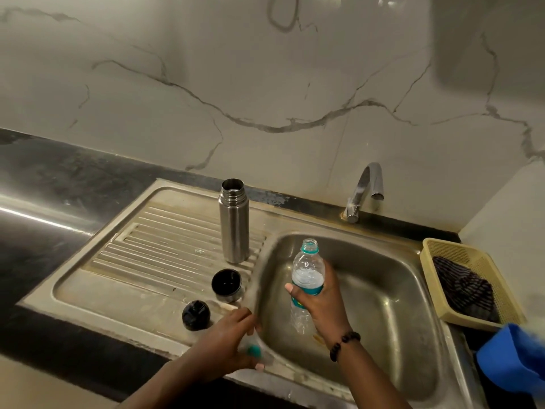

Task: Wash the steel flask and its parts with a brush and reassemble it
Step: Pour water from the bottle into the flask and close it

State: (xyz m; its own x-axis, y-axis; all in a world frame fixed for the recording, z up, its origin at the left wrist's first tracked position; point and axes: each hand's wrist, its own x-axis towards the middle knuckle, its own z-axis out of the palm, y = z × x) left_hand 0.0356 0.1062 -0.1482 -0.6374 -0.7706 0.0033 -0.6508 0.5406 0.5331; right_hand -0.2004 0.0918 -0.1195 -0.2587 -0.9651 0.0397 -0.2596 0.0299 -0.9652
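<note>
A dark stone desk (59, 184) runs below a marble-patterned wall and carries a steel sink (383, 305) with a ribbed draining board (165, 249) at its 9 o'clock side. A chrome tap (365, 190) stands at the basin's 12 o'clock edge. At 3 o'clock sits a yellow basket (460, 252) holding a dark striped cloth (466, 287). The steel flask (234, 221) stands upright and uncapped on the draining board, just beside the basin. Toward 6 o'clock from it lie its two dark parts, well apart from it: a black cup lid (227, 285), then a round black stopper (196, 315). Over the basin, the right hand (321, 299) grips an open plastic water bottle (306, 278) upright, fingers wrapped round its middle. The left hand (233, 343), at the sink's front rim, pinches a small teal bottle cap (253, 350); it is blurred.
</note>
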